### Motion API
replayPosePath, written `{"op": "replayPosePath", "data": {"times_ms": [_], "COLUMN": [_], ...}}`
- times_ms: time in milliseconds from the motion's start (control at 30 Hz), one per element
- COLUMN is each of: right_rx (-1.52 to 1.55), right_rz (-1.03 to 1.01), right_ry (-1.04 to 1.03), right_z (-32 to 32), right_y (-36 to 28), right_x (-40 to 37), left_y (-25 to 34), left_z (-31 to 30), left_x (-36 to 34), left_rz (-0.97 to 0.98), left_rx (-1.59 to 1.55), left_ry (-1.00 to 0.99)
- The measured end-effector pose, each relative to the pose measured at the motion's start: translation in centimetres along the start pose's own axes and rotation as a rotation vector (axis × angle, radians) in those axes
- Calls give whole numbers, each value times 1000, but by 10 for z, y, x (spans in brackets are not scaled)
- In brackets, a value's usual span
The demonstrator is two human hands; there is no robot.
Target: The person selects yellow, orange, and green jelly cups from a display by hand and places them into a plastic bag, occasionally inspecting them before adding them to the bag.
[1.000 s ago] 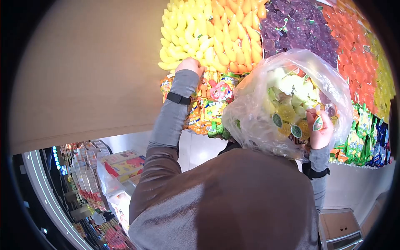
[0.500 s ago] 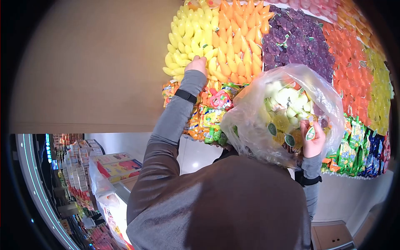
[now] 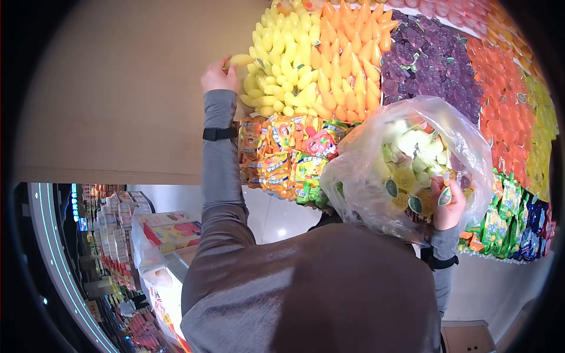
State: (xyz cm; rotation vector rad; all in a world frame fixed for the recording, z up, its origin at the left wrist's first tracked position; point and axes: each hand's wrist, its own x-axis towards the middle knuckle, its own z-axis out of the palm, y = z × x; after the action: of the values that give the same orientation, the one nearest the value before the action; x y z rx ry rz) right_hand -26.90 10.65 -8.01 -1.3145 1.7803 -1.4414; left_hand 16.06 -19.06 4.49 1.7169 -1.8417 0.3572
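My left hand [image 3: 219, 77] is closed on the end of a yellow banana-shaped jelly [image 3: 240, 60] at the left edge of a pile of yellow banana-shaped jellies [image 3: 286, 53]. My right hand [image 3: 448, 207] is over the opening of a clear plastic bag [image 3: 353, 170]. Its fingers pinch a small jelly whose leaf-shaped label [image 3: 445, 196] shows; the jelly itself is mostly hidden. Inside the bag are pale green jellies [image 3: 415, 144], yellow ones [image 3: 404, 178] and several leaf labels.
Orange carrot-shaped jellies [image 3: 353, 56], purple grape-shaped jellies [image 3: 432, 65] and red-orange jellies [image 3: 503, 112] lie in rows to the right. Wrapped candy packets [image 3: 273, 167] line the near edge. A tan panel [image 3: 123, 100] stands at left. Store shelves and boxes [image 3: 173, 229] appear lower left.
My left hand has moved left and slightly up, from the near part of the banana-shaped jellies to the pile's left edge. My right hand keeps its place at the bag.
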Motion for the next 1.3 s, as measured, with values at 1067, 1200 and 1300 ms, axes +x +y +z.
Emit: {"op": "replayPosePath", "data": {"times_ms": [1067, 1200, 1300], "right_rx": [-40, -79, -47], "right_rz": [-22, -67, -40], "right_ry": [-38, -50, -61], "right_z": [0, -5, -4], "right_y": [2, -2, -5], "right_x": [3, 3, 3], "left_y": [-41, -7, 46], "left_z": [139, 110, 101], "left_x": [3, -18, -28], "left_rz": [28, 255, 229], "left_rx": [292, 162, -125], "left_ry": [-565, -188, -374]}}
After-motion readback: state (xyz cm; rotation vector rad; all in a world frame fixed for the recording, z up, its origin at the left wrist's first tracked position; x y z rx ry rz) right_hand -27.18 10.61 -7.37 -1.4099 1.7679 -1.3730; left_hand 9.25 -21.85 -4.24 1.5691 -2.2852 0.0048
